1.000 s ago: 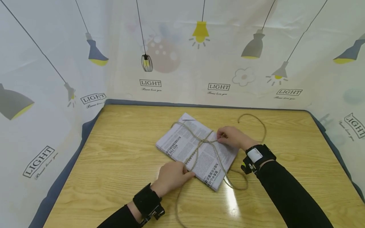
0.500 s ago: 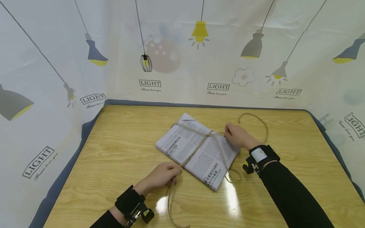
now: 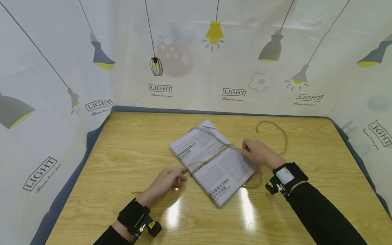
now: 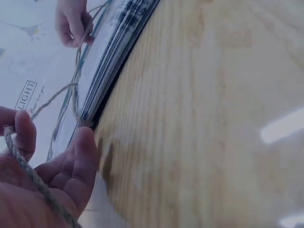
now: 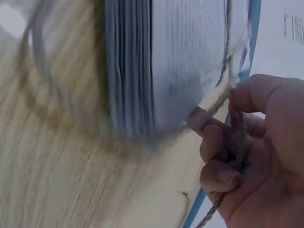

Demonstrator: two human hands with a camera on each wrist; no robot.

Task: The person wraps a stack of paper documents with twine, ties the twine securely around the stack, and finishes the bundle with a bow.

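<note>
A stack of folded newspapers (image 3: 218, 177) lies at an angle on the table, with brown twine (image 3: 211, 158) crossed over its top. At the stack's near left edge, my left hand (image 3: 166, 180) pinches one taut length of twine; in the left wrist view that twine (image 4: 40, 185) also runs over the palm. Beyond the stack's right side, my right hand (image 3: 259, 153) grips another length close to the crossing. Its thumb and fingers curl around the twine (image 5: 219, 102) in the right wrist view. The crossing (image 3: 228, 144) sits near the far right edge of the stack.
A loose twine end (image 3: 283, 134) curls on the wooden table (image 3: 122, 143) at the back right. Another loop (image 3: 260, 180) lies by the stack's right edge. A printed white sheet (image 3: 190, 98) stands around the back and sides.
My left hand has drawn its twine leftward, and the loose loops at the crossing have pulled tight. The right hand has shifted right with its twine. The newspaper stack has turned slightly.
</note>
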